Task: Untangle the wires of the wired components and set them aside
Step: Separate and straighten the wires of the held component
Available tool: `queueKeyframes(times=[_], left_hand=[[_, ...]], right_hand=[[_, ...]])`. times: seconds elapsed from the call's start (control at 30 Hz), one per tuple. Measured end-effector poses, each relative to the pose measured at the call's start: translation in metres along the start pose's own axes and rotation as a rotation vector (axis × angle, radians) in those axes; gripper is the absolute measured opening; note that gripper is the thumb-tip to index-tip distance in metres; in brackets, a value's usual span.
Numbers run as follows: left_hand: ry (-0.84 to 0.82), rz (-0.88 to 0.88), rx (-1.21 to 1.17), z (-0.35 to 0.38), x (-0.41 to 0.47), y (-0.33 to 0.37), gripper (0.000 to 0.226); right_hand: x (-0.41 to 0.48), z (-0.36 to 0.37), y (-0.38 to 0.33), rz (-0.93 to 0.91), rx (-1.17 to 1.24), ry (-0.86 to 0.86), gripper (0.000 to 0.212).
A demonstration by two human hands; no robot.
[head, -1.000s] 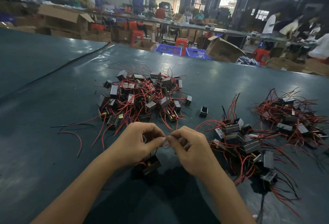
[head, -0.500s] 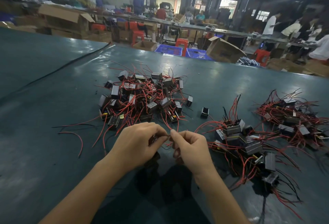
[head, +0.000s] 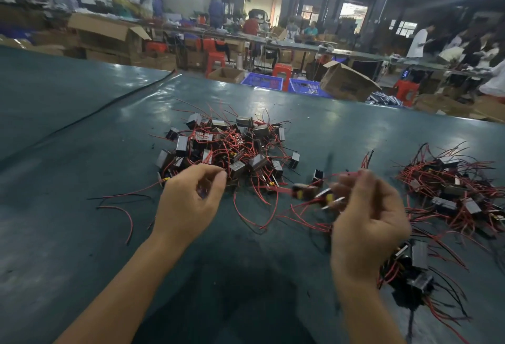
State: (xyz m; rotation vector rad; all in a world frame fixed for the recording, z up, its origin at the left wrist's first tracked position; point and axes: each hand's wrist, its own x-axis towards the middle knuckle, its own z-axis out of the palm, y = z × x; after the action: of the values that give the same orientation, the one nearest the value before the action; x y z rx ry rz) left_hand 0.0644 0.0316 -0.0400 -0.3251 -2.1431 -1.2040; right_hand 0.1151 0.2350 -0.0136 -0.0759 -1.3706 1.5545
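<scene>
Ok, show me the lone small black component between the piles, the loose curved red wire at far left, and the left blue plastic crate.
Lone small black component point(head: 318, 175), head view: its front face.
Loose curved red wire point(head: 132, 222), head view: the bend.
Left blue plastic crate point(head: 262, 82), head view: front wall.

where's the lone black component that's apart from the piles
Head view, right of centre on the table: the lone black component sits between the middle pile and the right hand, just beyond the wired component that hand holds.
</scene>
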Motion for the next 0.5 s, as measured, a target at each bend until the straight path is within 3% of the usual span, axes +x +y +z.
queueKeyframes(times=[0.1, 0.27, 0.37, 0.5], left_hand=[[0.071, -0.059, 0.291, -0.005, 0.006, -0.02, 0.027], [-0.264, -0.355, 0.662, -0.01, 0.006, -0.049, 0.067], [-0.304, -0.341, 0.716, -0.011, 0.004, -0.057, 0.059], [-0.228, -0.366, 0.528, -0.013, 0.005, -0.055, 0.036]], right_hand=[[0.012, -0.006, 0.002, 0.006, -0.011, 0.09, 0.033], [-0.002, 0.0, 0.016, 0.026, -0.148, -0.103, 0.054], [-0.02, 0.008, 0.025, 0.009, -0.197, -0.291, 0.06], [-0.039, 0.009, 0.038, -0.043, -0.31, -0.526, 0.056]])
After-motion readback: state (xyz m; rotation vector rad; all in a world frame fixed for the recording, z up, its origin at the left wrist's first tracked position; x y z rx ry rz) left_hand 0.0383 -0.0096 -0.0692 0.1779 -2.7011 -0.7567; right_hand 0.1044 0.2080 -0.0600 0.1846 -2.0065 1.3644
